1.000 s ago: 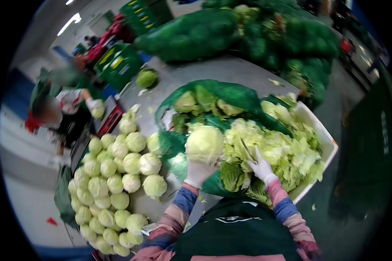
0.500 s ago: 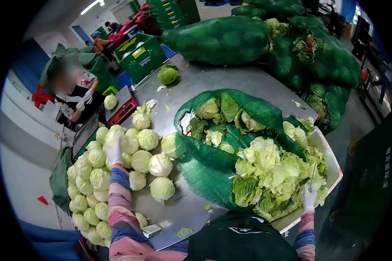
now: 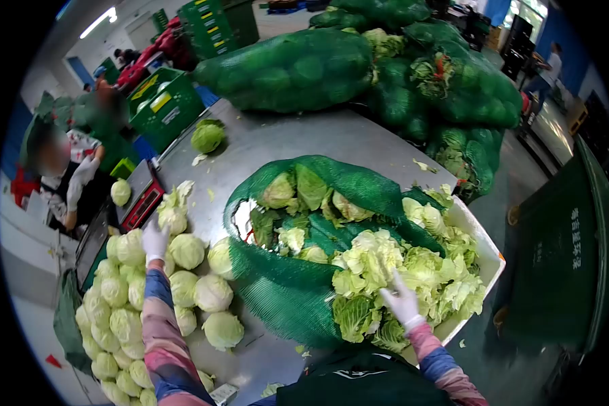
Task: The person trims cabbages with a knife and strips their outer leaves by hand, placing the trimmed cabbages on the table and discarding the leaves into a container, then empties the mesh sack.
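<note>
My left hand (image 3: 155, 241), in a white glove, is at the upper edge of a heap of trimmed pale cabbages (image 3: 126, 323). Its fingers are parted, and I see nothing held in them. My right hand (image 3: 403, 306), also gloved, is over loose cabbage leaves (image 3: 419, 271) in a white box (image 3: 492, 260). The fingers of that hand are stretched out and apart. Between the hands lies an opened green mesh sack (image 3: 287, 287) with leafy cabbages (image 3: 311, 187) inside it. Several trimmed cabbages, one of them a round cabbage (image 3: 222, 330), sit right of my left arm.
The metal table (image 3: 264, 135) carries an untrimmed cabbage (image 3: 208, 137) and a red-edged scale (image 3: 142, 203). Full mesh sacks (image 3: 291, 71) lie behind. A co-worker (image 3: 74, 176) stands left, near a green crate (image 3: 166, 111). A large green bin (image 3: 561, 250) stands right.
My right hand has moved left from the box's outer side onto the leaves. My left hand has shifted to the heap's upper edge. The view has turned right.
</note>
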Demonstrator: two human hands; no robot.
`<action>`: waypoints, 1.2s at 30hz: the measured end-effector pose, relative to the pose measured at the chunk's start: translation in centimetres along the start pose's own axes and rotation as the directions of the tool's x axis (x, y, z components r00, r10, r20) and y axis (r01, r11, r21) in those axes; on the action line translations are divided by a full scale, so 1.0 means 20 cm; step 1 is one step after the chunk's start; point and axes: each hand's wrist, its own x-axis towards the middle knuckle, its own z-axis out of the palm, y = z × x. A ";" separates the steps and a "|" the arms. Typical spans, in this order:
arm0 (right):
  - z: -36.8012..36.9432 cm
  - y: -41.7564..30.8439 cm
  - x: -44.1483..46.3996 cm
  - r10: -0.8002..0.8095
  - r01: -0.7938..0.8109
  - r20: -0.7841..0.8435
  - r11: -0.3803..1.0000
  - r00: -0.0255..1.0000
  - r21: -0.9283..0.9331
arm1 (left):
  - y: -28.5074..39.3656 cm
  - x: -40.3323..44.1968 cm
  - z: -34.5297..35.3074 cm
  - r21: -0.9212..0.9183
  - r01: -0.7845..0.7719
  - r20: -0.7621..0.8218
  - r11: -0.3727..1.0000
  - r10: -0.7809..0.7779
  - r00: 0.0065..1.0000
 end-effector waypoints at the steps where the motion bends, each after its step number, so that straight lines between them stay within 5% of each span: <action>1: 0.05 -0.03 0.01 0.120 -0.128 0.155 0.991 0.981 0.040 | 0.42 -0.04 -0.04 -0.046 -0.102 -0.033 0.994 0.101 0.994; 2: 0.10 -0.04 0.01 0.098 -0.092 0.197 0.995 0.976 -0.040 | 0.65 -0.07 0.07 -0.235 -0.247 -0.096 0.940 0.231 0.968; 3: 0.14 -0.02 0.02 0.107 -0.093 0.209 0.993 0.972 -0.077 | 0.89 -0.11 0.19 -0.557 -0.125 0.082 0.821 0.204 0.976; 4: 0.17 0.01 0.02 0.139 -0.119 0.194 0.987 0.971 -0.108 | 1.14 -0.19 0.25 -0.710 -0.014 0.243 0.704 0.263 0.934; 5: 0.19 0.04 0.04 0.165 -0.141 0.178 0.980 0.970 -0.139 | 1.43 -0.27 0.25 -0.745 -0.059 0.306 0.665 0.419 0.855; 6: 0.21 0.08 0.03 0.226 -0.215 0.163 0.973 0.960 -0.082 | 1.58 -0.37 0.37 -0.726 -0.117 0.335 0.677 0.497 0.800; 7: 0.22 0.09 0.02 0.205 -0.202 0.099 0.979 0.974 -0.038 | 1.78 -0.44 0.37 -0.789 0.174 0.533 0.590 0.514 0.672; 9: 0.23 0.15 -0.02 0.246 -0.239 0.018 0.955 0.969 -0.176 | 1.99 -0.57 0.64 -0.804 0.021 0.419 0.594 0.542 0.728; 11: 0.21 0.21 -0.06 0.244 -0.271 -0.135 0.932 0.960 -0.240 | 2.17 -0.55 0.78 -0.619 -0.373 0.134 0.691 0.561 0.817; 15: 0.10 0.32 -0.08 0.306 -0.351 -0.261 0.924 0.916 -0.150 | 2.37 -0.36 0.86 -0.587 -0.493 0.015 0.642 0.618 0.786; 17: 0.10 0.44 -0.07 0.205 -0.312 -0.510 0.940 0.836 -0.134 | 2.45 -0.28 0.88 -0.629 -0.379 0.261 0.678 0.644 0.719; 18: 0.07 0.48 -0.07 0.287 -0.384 -0.545 0.921 0.788 -0.069 | 2.46 -0.27 0.92 -0.651 -0.366 0.262 0.666 0.648 0.715; 21: -0.05 0.61 -0.04 0.376 -0.445 -0.655 0.893 0.655 0.068 | 2.47 -0.21 0.99 -0.543 -0.169 0.600 0.822 0.521 0.607; 23: -0.07 0.89 -0.01 0.300 -0.485 -0.778 0.874 0.553 -0.008 | 2.40 -0.17 1.07 -0.611 -0.392 0.479 0.688 0.715 0.509; 25: -0.19 0.95 0.08 0.487 -0.581 -0.772 0.791 0.409 0.192 | 2.42 -0.09 0.99 -0.689 -0.069 0.628 0.721 0.642 0.441; 27: -0.31 1.03 0.16 0.540 -0.643 -0.740 0.741 0.402 0.191 | 2.62 -0.13 0.53 -0.401 -0.026 0.841 0.916 0.380 0.385; 28: -0.36 1.11 0.21 0.569 -0.746 -0.705 0.660 0.424 0.084 | 2.59 -0.15 0.63 -0.206 -0.252 0.888 0.946 0.289 0.358; 29: -0.42 1.14 0.26 0.561 -0.757 -0.685 0.654 0.465 0.022 | 2.61 -0.22 0.58 -0.211 -0.169 0.927 0.963 0.252 0.277; 31: -0.56 1.23 0.37 0.639 -0.766 -0.522 0.642 0.566 -0.045 | 2.55 -0.43 0.58 -0.363 -0.073 0.859 0.929 0.364 0.361; 33: -0.62 1.53 0.50 0.742 -0.769 -0.357 0.633 0.567 0.093 | 2.53 -0.55 0.52 -0.499 -0.070 0.840 0.864 0.502 0.204; 34: -0.73 1.35 0.56 0.697 -0.756 -0.355 0.653 0.624 -0.045 | 2.53 -0.62 0.47 -0.498 -0.247 0.800 0.831 0.551 0.239; 35: -0.66 1.53 0.61 0.449 -0.646 -0.537 0.717 0.714 -0.260 | 2.48 -0.68 0.50 -0.571 -0.257 0.753 0.780 0.622 0.214; 36: -0.80 1.26 0.64 0.704 -0.699 -0.355 0.695 0.615 0.166 | 2.49 -0.75 0.39 -0.508 -0.335 0.757 0.793 0.597 0.265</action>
